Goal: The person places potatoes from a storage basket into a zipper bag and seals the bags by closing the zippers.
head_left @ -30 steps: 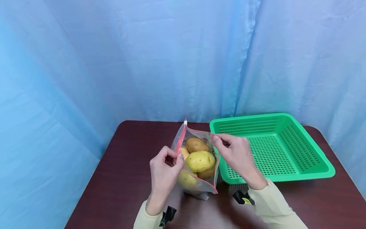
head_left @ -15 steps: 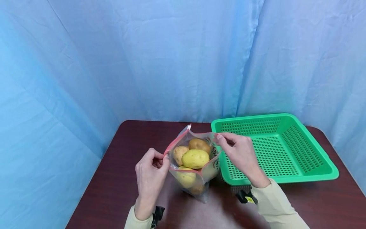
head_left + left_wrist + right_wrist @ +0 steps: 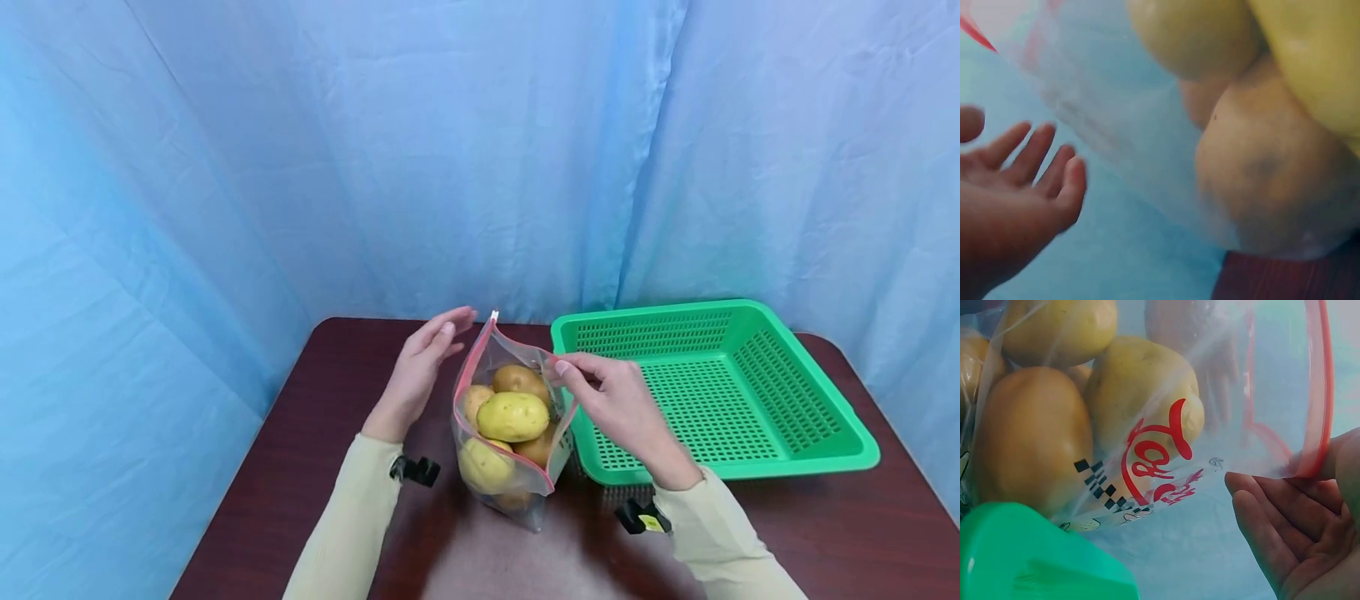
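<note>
A clear zip bag with a red rim stands on the table, its mouth spread wide. Several potatoes fill it, a yellow one on top. My right hand pinches the bag's right rim between thumb and forefinger; the right wrist view shows the red zip strip at those fingers. Beside the bag's upper left edge, my left hand is apart from it, fingers extended. In the left wrist view that hand's loosely spread fingers are near the clear plastic. A white slider sits at the bag's far corner.
A green plastic basket with slotted walls stands to the right, its left edge close to the bag. The dark wooden table reaches a blue curtain behind it.
My left hand has let go of the bag's left rim and moved up and away from it. The rim has drawn inward there. My right hand keeps its pinch.
</note>
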`<action>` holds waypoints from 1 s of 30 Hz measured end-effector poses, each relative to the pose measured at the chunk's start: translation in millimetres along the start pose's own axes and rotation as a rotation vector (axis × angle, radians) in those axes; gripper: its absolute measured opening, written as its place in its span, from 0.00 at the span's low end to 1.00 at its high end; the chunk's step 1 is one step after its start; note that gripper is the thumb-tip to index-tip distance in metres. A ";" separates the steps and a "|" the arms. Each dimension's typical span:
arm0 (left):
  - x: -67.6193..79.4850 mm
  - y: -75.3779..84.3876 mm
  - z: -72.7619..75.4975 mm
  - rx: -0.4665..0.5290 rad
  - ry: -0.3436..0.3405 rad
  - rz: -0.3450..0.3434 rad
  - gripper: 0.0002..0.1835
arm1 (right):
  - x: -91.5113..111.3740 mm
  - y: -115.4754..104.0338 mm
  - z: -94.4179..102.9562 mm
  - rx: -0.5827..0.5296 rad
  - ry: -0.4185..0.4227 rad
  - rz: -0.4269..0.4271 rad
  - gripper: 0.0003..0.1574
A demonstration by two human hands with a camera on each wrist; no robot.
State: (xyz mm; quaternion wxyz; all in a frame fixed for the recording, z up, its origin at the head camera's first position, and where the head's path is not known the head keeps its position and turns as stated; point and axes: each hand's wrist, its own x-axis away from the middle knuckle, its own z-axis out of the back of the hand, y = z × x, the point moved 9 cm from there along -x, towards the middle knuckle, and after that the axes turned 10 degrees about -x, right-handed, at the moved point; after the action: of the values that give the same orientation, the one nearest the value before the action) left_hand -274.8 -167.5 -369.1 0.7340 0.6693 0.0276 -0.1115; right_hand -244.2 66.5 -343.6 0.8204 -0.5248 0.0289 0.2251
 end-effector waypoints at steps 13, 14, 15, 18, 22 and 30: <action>-29.2 -22.3 -22.5 0.259 -0.065 0.165 0.14 | 23.9 2.8 10.9 0.045 0.095 -0.036 0.21; -28.6 -22.8 -21.2 0.281 -0.043 0.168 0.10 | 28.8 0.8 13.6 0.049 0.110 -0.021 0.19; -27.8 -23.4 -19.9 0.309 -0.023 0.171 0.08 | 33.9 -1.5 16.1 0.055 0.125 -0.003 0.17; -23.9 -23.6 -14.8 0.375 0.024 0.163 0.08 | 49.4 -9.4 21.8 0.078 0.161 0.062 0.13; -17.1 -23.1 -8.1 0.415 0.056 0.126 0.10 | 69.3 -18.9 20.9 0.107 0.153 0.153 0.13; -0.3 -26.2 6.4 0.565 0.150 0.070 0.08 | 93.4 -40.5 2.9 0.164 0.127 0.410 0.26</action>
State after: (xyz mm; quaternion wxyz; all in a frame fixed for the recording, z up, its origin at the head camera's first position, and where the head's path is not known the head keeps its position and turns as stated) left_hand -281.0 -175.9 -394.0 0.5179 0.8541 0.0266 -0.0395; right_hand -144.8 86.6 -334.4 0.7942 -0.4524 0.2046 0.3504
